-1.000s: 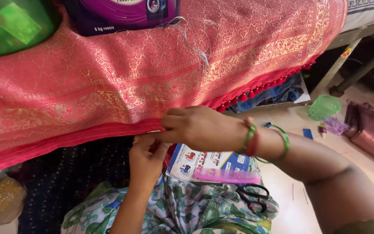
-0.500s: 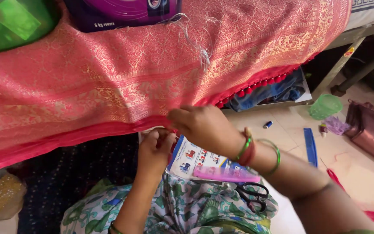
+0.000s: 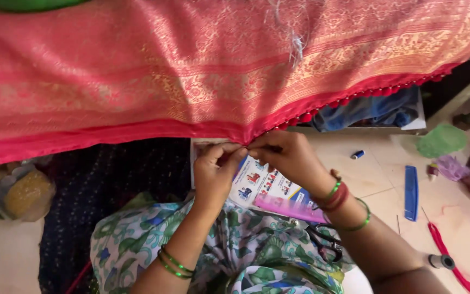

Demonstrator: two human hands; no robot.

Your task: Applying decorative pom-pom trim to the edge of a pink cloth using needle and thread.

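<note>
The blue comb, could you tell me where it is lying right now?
In the head view the blue comb lies on the floor at the right, beyond the right hand, near the red cord.

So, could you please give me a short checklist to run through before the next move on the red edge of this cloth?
1. Both hands on the edge: left hand and right hand pinch the red border of the pink and gold cloth side by side. Ok.
2. Needle or thread between the fingers: too small to see. Cannot tell.
3. Bead trim: runs along the edge to the right of the hands only; left part is bare. Not ok.
4. Scissors: on the lap under the right wrist. Ok.
5. Thread spool: on the floor at the right. Ok.
</note>
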